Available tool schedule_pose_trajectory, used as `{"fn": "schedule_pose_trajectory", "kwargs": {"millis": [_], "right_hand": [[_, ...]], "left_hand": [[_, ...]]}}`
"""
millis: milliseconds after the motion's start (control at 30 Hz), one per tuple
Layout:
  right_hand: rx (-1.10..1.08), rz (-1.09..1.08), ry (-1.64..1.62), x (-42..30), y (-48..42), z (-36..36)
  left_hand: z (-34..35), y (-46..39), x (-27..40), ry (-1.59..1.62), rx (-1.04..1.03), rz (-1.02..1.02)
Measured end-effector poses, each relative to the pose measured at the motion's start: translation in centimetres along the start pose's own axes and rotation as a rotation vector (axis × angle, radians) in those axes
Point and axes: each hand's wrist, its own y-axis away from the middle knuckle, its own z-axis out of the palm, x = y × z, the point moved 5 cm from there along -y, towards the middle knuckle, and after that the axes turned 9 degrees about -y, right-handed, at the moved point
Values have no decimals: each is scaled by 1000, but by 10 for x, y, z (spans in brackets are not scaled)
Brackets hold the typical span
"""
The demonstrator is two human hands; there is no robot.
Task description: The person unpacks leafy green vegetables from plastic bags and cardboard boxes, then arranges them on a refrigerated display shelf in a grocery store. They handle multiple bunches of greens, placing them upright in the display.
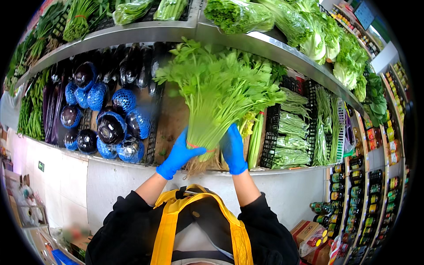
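A leafy bunch of celery (212, 109) with a red band around its lower stalks and pale roots at its base is held over the display shelf. My left hand (182, 154), in a blue glove, grips it near the band, with the thumb across the front. My right hand (234, 150), gloved the same way, is at the right side of the stalks. Its fingers point up and are partly blurred, so its grip is unclear. Behind and to the right lie more celery stalks (255, 140) with a red band. Bare brown lining (170, 116) shows left of the bunch.
Round eggplants in blue foam nets (112, 127) fill the left section, beside long eggplants (54, 109) and green peppers (31, 109). Wrapped green beans (291, 139) sit right in black crates. A metal ledge (132, 34) crosses above, bearing lettuce (241, 16). Bottle shelves (357, 198) stand at right.
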Motion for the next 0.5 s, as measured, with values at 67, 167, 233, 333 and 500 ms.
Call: {"fn": "schedule_pose_trajectory", "kwargs": {"millis": [67, 167, 233, 333, 500], "right_hand": [[-77, -63, 177, 4, 3, -2], [-111, -151, 342, 10, 2, -15], [-100, -162, 159, 8, 6, -12], [18, -152, -99, 5, 10, -13], [32, -175, -210, -9, 12, 14]], "left_hand": [[-11, -1, -14, -43, -69, -34], [-13, -3, -18, -47, -164, -106], [-8, -5, -16, -101, -217, -101], [5, -10, -1, -226, -253, -24], [17, 5, -5, -703, -153, 180]]}}
